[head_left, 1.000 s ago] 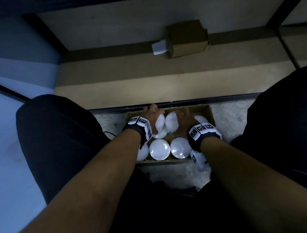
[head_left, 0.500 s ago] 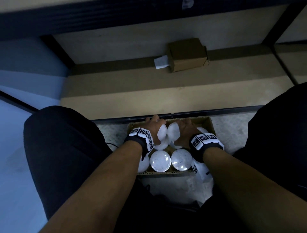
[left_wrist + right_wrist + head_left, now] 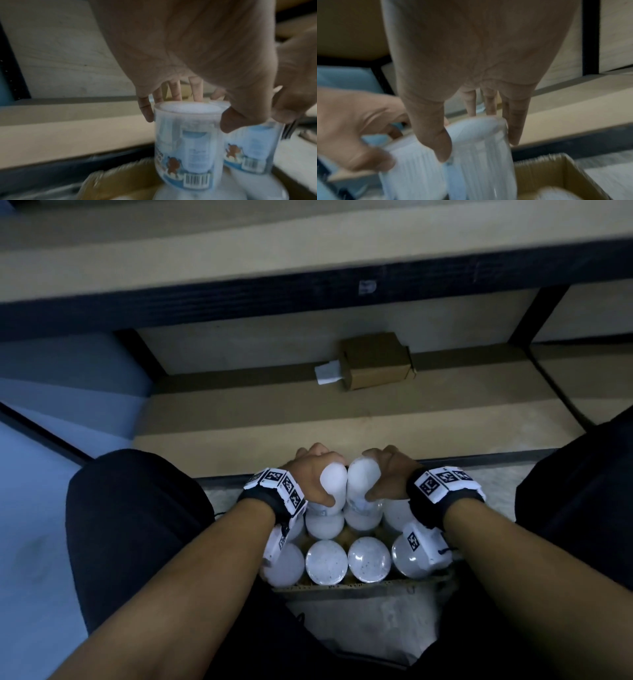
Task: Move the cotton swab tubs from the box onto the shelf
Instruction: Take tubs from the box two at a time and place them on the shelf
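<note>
Gripping one cotton swab tub each, both hands now hold their tubs clear above the others, where half a second ago they were still low among the packed tubs. The left hand (image 3: 313, 477) has fingers and thumb curled round the top of the left tub (image 3: 333, 484); the right hand (image 3: 388, 474) is curled the same way round the right tub (image 3: 363, 482). The two lifted tubs stand upright and touch side by side, above the far row of the cardboard box (image 3: 356, 585). In the left wrist view the left tub's label (image 3: 187, 155) with a barcode faces the camera, blurred, with thumb and fingers (image 3: 176, 90) round its lid. The remaining tubs (image 3: 325, 561) sit upright in the box, on the floor between the person's knees. The head view has tilted up since the earlier frame: more of the upper shelf (image 3: 239, 241) shows, and the small brown carton (image 3: 375, 359) on the lower shelf (image 3: 257, 419) lies lower in the frame.
</note>
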The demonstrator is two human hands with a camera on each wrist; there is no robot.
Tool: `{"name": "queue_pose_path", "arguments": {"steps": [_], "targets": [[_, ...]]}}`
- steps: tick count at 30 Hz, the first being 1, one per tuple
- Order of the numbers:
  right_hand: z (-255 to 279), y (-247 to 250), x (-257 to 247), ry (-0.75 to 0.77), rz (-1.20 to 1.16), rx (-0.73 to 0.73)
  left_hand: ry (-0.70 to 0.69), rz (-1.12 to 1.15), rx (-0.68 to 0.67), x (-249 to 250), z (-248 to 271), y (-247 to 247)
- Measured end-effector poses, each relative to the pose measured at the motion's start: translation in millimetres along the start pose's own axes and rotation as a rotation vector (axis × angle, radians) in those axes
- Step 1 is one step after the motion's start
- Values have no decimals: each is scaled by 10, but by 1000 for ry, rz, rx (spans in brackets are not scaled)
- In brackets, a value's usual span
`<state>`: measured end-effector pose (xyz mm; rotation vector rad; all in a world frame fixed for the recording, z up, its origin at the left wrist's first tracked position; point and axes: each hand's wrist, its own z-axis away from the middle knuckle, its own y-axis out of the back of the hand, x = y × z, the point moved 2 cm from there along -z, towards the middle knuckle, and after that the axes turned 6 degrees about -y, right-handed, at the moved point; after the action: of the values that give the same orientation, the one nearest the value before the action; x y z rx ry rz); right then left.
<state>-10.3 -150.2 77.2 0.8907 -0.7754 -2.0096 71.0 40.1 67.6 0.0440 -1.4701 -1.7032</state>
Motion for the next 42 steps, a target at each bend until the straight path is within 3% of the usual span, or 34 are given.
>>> {"name": "queue_pose_path", "arguments": {"steps": [8, 14, 20, 26, 35, 42], "targets": [[512, 793, -132, 128, 45, 86, -124, -35, 36, 385, 114, 682], [1062, 1281, -228, 304, 12, 152, -244, -41, 100, 642, 395, 1217], [1550, 1635, -431, 438, 127, 274, -294, -99, 174, 952, 730, 1700], [1966, 2023, -586, 550, 54, 437, -361, -181, 338, 1220, 1054, 2241], [2282, 2634, -904, 662, -222, 743, -427, -287, 630, 1453, 1303, 3106], [2096, 2917, -1120, 659, -266, 788, -360, -303, 648, 1405, 1159, 3482]]}}
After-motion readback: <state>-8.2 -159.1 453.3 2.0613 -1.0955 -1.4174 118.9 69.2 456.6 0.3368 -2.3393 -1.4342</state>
